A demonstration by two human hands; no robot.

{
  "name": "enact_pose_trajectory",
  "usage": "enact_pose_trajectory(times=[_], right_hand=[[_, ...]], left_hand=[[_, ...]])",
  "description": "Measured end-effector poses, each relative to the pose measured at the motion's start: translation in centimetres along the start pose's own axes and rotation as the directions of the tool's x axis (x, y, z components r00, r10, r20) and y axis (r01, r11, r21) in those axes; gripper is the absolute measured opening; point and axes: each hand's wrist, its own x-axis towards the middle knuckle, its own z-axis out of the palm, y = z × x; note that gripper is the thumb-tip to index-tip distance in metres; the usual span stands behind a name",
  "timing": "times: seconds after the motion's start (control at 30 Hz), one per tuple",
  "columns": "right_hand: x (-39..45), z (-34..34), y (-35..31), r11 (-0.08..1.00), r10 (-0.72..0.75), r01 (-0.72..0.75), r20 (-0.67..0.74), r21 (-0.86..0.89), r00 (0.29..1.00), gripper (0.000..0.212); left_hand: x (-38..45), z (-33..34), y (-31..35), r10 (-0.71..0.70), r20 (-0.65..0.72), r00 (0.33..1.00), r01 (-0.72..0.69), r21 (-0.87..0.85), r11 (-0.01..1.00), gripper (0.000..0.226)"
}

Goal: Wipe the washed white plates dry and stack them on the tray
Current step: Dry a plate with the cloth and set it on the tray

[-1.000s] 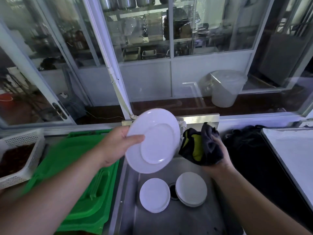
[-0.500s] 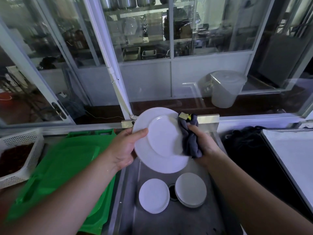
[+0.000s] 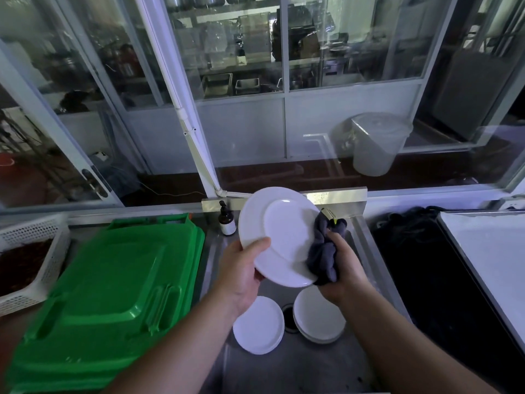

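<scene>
Head view: plate being wiped above the sink.

The left hand (image 3: 241, 275) pinches the tilted white plate (image 3: 279, 236) at its 7 o'clock rim; the right hand (image 3: 339, 268) grips a grey cloth (image 3: 324, 255) against the 4 o'clock edge. The tray (image 3: 488, 251), probably that pale surface, lies at 3 o'clock.

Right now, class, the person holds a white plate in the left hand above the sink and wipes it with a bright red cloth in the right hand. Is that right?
Not quite. The head view shows the cloth is dark grey, not bright red. The rest stands: the left hand holds the white plate above the sink, and the right hand wipes it.
</scene>
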Motion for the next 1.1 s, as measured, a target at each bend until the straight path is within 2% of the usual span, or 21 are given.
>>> enact_pose_trajectory(times=[0.07,0.17,0.27,0.47,0.6,0.7,0.77,0.9,0.97,1.0,1.1], right_hand=[[-0.3,0.0,-1.0,0.997,-0.004,0.008,0.042,-0.08,0.999,0.029],[-0.4,0.5,-2.7,0.991,-0.017,0.033,0.117,-0.132,0.993,0.031],[-0.5,1.4,-3.7,0.985,-0.016,0.039,0.135,-0.169,0.991,0.025],[-1.3,3.0,-4.1,0.993,-0.09,0.099,0.126,-0.066,0.988,0.035],[-0.7,2.4,-2.2,0.999,-0.05,0.049,0.046,0.02,0.998,0.033],[-0.5,2.2,0.1,0.994,-0.064,0.056,0.088,0.092,0.994,0.048],[-0.7,1.8,0.8,0.993,-0.05,0.04,0.085,0.112,0.995,0.05],[0.3,0.2,0.1,0.994,-0.038,0.036,0.02,0.103,0.999,0.029],[0.6,0.0,-0.7,0.998,-0.053,0.053,0.017,0.026,0.998,0.02],[0.7,0.0,-1.2,0.998,-0.057,0.058,0.032,-0.019,0.998,0.022],[1.2,-0.2,-2.6,0.992,-0.044,0.058,0.122,-0.116,0.992,0.006]], left_hand=[[0.4,-0.8,1.7,-0.044,0.081,0.996,0.042,0.022,0.999,0.042],[0.9,-1.9,4.7,-0.102,0.24,0.965,0.076,0.115,0.99,0.045],[1.2,-2.5,6.1,-0.112,0.295,0.949,0.069,0.151,0.986,0.047],[0.3,-1.1,6.1,-0.037,0.292,0.956,0.012,0.09,0.996,0.043],[-0.3,0.0,3.8,0.057,0.216,0.975,-0.068,0.043,0.997,0.027],[-0.4,1.1,0.9,0.142,0.148,0.979,-0.144,0.008,0.989,0.028],[-0.7,1.4,-0.7,0.148,0.098,0.984,-0.147,-0.012,0.989,0.028],[-0.9,0.7,-2.1,0.091,0.069,0.993,-0.092,0.015,0.996,0.029],[-0.3,0.2,-1.0,0.068,0.082,0.994,-0.072,0.044,0.996,0.036],[0.0,-0.1,0.0,0.051,0.092,0.995,-0.055,0.043,0.998,0.042],[1.0,-1.2,3.4,-0.032,0.164,0.986,0.022,0.06,0.998,0.051]])
